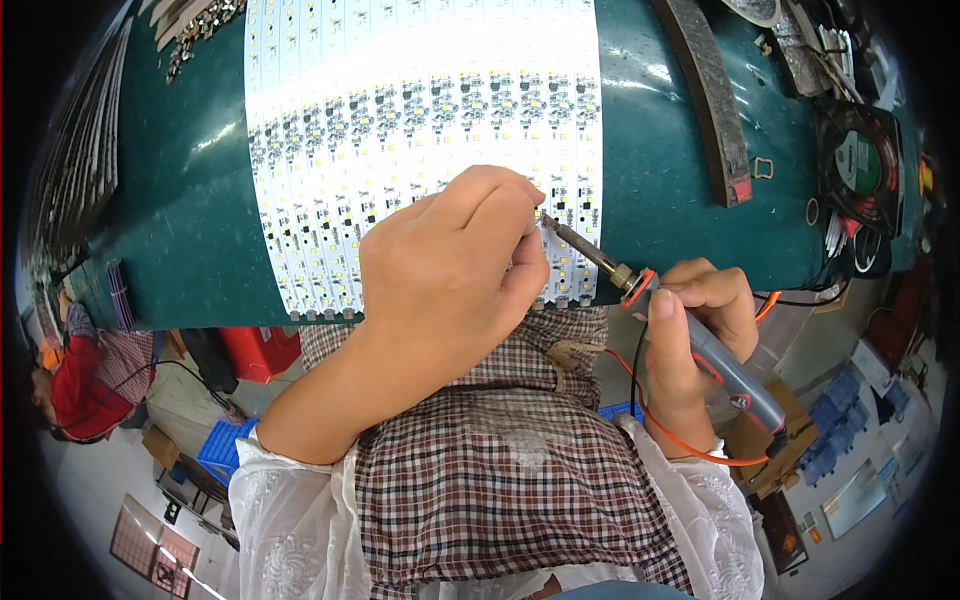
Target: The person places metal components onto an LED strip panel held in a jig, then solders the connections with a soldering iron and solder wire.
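A panel of white LED circuit board strips (330,180) lies on the green tabletop, dotted with small yellow and black components. Over its right part my left hand (445,250) is closed, thumb and fingertips pinched together. Whatever sits between those fingertips is hidden from this side. In my right hand (690,320) is a soldering iron (735,375) with a grey and red handle, gripped between thumb and fingers. Its metal tip points up and left, ending close beside my left fingertips above the board. Whether the tip touches the board I cannot tell.
A dark metal bar (705,100) lies right of the panel, near a small rubber band (763,168) and a black fan (860,160). Long thin strips (80,150) are stacked at the left. An orange cord trails from the iron. A person in red (80,390) is at far left.
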